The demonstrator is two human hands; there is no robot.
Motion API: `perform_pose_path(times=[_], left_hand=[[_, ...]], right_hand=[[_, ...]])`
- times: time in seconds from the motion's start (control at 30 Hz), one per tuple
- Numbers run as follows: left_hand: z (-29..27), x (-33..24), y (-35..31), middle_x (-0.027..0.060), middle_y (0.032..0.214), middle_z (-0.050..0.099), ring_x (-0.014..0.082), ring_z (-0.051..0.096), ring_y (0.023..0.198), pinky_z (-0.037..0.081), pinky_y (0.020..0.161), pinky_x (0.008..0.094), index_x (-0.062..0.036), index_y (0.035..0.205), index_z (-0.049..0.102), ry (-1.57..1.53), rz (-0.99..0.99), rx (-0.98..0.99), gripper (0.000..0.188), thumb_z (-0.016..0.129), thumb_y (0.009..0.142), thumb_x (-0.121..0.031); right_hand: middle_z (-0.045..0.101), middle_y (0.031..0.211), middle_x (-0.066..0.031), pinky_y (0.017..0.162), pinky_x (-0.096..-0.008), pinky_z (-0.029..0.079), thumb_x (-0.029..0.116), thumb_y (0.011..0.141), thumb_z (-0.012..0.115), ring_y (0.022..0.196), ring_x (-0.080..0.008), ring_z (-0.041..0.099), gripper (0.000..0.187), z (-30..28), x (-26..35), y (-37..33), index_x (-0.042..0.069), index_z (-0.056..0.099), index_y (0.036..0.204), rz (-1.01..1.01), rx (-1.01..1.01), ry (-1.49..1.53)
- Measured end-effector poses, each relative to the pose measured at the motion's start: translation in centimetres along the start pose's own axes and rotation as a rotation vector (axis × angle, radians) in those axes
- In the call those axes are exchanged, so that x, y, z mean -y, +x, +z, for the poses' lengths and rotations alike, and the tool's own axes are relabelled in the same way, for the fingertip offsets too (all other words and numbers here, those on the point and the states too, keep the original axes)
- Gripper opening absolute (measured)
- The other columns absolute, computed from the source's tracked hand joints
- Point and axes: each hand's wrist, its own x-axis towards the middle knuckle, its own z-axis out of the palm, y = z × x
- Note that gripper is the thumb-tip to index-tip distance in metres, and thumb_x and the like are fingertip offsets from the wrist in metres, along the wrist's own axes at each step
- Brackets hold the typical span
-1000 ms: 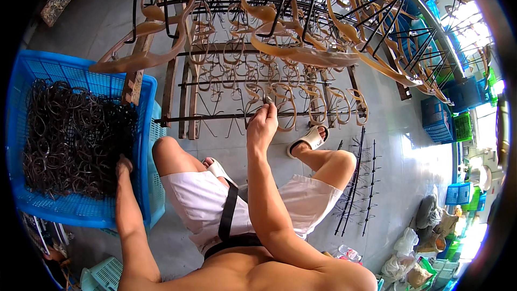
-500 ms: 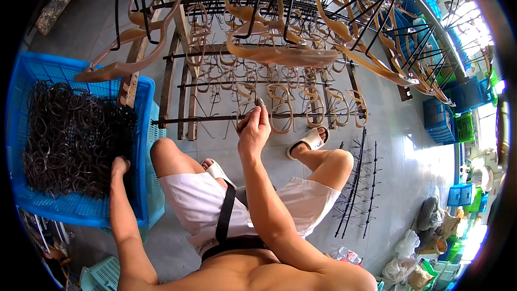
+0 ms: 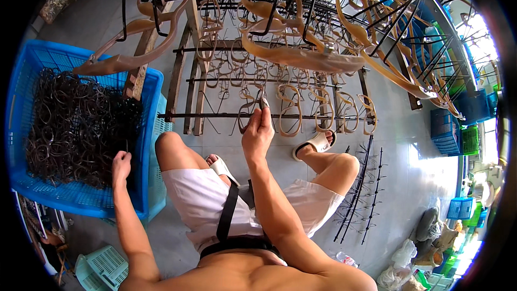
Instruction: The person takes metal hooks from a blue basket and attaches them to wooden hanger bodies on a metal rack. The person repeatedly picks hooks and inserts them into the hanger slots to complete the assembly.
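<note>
My left hand (image 3: 121, 168) is at the right inner side of a blue basket (image 3: 141, 183), by a heap of dark eyeglass frames (image 3: 70, 129). Its fingers are curled closed; a thin dark piece seems to rise from them, too unclear to name. My right hand (image 3: 256, 139) reaches to the front black rod (image 3: 215, 115) of a rack, fingers pinched. A grey tip shows at its fingertips; what they grip cannot be made out. Light brown eyeglass frames (image 3: 291, 110) hang from the same rod, right of this hand. Several rows of similar frames hang behind.
Close overhead, large brown frames (image 3: 307, 56) hang on black wire hooks. Bare spiked rods (image 3: 371, 194) lie on the grey floor at the right. A pale green basket (image 3: 105, 267) stands at lower left. Blue and green crates (image 3: 446, 132) and plastic bags (image 3: 404, 256) line the right.
My left hand has lifted a little out of the dark heap, and its curled fingers now show. My right hand stays at the front rod. The whole view has shifted slightly.
</note>
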Motion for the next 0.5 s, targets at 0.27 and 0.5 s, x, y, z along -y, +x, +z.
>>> perform_pose_path(times=[0.27, 0.5], left_hand=[[2.6, -1.3, -2.4, 0.0149, 0.089, 0.065, 0.0274, 0.061, 0.085, 0.046, 0.076, 0.0348, -0.0010, 0.096, 0.063, -0.068, -0.045, -0.112, 0.020, 0.057, 0.081, -0.014], [3.0, -1.5, -3.1, 0.0178, 0.099, 0.063, 0.0347, 0.059, 0.092, 0.045, 0.080, 0.0378, -0.0039, 0.101, 0.059, -0.176, 0.104, -0.301, 0.021, 0.050, 0.090, -0.020]], right_hand=[[0.040, 0.050, -0.0002, 0.039, -0.0266, 0.033, 0.019, 0.097, 0.043, 0.042, -0.0075, 0.037, 0.024, 0.2, -0.8, 0.0, 0.001, 0.046, 0.082, 0.022, 0.014, 0.010], [0.042, 0.052, -0.0004, 0.040, -0.0269, 0.032, 0.018, 0.097, 0.042, 0.042, -0.0089, 0.037, 0.022, 0.7, -0.2, 0.7, 0.002, 0.047, 0.084, 0.014, -0.093, 0.018]])
